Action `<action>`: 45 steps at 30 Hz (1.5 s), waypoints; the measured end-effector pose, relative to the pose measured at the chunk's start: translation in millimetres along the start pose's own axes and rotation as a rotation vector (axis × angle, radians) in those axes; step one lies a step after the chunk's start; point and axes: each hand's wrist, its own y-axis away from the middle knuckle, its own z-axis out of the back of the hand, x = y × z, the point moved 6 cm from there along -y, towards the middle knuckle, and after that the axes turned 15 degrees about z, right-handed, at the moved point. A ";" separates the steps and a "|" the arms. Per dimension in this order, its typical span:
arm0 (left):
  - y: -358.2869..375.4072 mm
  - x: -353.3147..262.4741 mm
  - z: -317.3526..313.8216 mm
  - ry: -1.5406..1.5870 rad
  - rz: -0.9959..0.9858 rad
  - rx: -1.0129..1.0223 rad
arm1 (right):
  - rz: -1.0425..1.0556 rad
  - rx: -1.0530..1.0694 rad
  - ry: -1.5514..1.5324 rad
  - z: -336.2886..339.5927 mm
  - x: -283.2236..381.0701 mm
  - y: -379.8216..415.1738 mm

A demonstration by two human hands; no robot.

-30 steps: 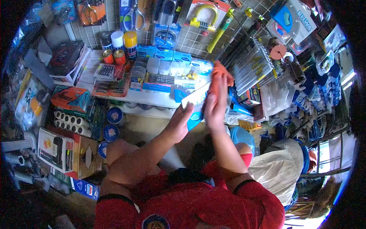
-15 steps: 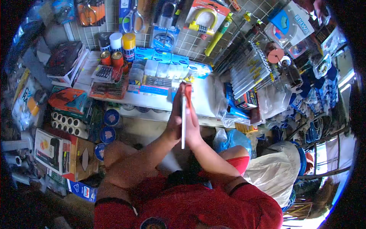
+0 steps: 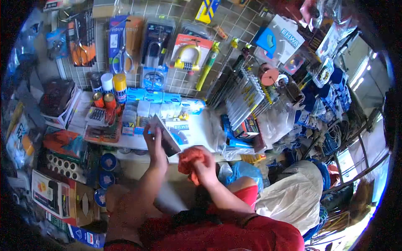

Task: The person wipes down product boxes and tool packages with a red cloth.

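Note:
My left hand (image 3: 155,146) grips a flat rectangular box (image 3: 166,137) with a dark face and a pale edge, held tilted above the front of the white counter. The thumb lies against its side. Bunched up in my right hand (image 3: 206,168) is an orange-red cloth (image 3: 190,161), just right of the box's lower corner. Behind the box, a flat package marked EHWA (image 3: 181,127) lies on the counter (image 3: 203,136).
Spray cans (image 3: 120,88) and small blue-and-white boxes (image 3: 161,102) stand along the back of the counter. A yellow lock (image 3: 187,57) hangs on the wire grid. White tubes (image 3: 245,100) are stacked at right, above a blue plastic bag (image 3: 247,173).
My hands were pressed together around the edge-on box and cloth; now they are apart, the box in the left and the bunched cloth in the right. The view has shifted upward and right.

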 end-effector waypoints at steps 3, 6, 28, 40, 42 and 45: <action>3.0 2.9 -5.2 -0.302 -0.108 0.053 | 0.005 0.214 0.262 -6.1 -10.9 -3.5; 32.7 -0.5 -46.0 -0.346 -0.168 0.284 | -0.140 -0.111 0.133 17.5 3.2 -17.1; 2.0 49.5 -25.6 -0.236 0.525 0.446 | 0.402 -0.100 -0.461 170.4 224.2 -259.1; -43.6 -29.1 7.1 -0.093 0.169 0.042 | -0.552 0.095 0.278 37.1 -79.4 -50.1; -49.6 -29.5 17.0 -0.044 0.190 0.002 | -0.325 -0.074 0.472 25.1 -88.2 -46.5; -51.8 -26.5 24.8 -0.006 0.224 -0.057 | -0.359 0.000 0.895 33.8 -112.6 -61.7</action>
